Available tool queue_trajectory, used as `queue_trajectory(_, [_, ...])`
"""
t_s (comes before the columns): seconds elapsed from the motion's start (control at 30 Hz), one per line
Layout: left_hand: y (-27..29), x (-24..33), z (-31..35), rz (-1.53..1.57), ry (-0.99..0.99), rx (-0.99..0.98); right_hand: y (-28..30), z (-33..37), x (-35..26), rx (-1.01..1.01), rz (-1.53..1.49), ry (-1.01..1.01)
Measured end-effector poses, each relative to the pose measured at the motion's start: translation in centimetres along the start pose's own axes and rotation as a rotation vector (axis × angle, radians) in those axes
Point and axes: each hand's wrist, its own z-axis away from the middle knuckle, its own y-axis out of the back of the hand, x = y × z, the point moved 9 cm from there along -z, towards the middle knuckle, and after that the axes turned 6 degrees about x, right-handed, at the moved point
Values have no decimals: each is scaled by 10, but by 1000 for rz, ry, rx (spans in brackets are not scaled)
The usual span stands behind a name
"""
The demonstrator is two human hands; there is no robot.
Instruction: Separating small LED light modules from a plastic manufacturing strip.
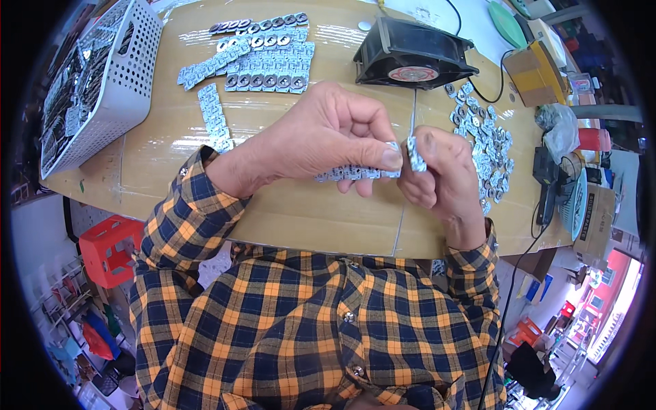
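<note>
My left hand [328, 133] is closed on a narrow strip of small circuit boards [352, 173], its thumb pressed on the strip's right end. Just right of that end, my right hand [447, 164] pinches a small circuit board piece [415, 158] between thumb and fingers. A slight gap shows between the two pieces. Both hands are raised in front of my chest, over the near part of the table. The fingers partly cover what they hold. Beyond my right hand lies a loose spread of separate small boards [488, 154], several with round metal parts.
Uncut board strips [273, 61] lie at the far left of the table [321, 219], with a short strip [213, 113] nearer my left arm. A white perforated basket [130, 89] of boards stands left. A black fan [413, 55] sits ahead, cardboard boxes [536, 72] at right.
</note>
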Motion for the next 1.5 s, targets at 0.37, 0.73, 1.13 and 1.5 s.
queue_trajectory(0.37, [12, 28, 12, -731, -626, 346, 28, -5, -10, 284, 367, 214])
queue_trajectory(0.73, [4, 31, 22, -842, -851, 483, 21, -5, -15, 325, 618, 320])
queue_trajectory(1.13, [9, 30, 23, -856, -874, 546, 27, -10, -8, 346, 604, 249])
queue_trajectory(1.5, [2, 26, 23, -916, -917, 501, 33, -10, -13, 391, 597, 247])
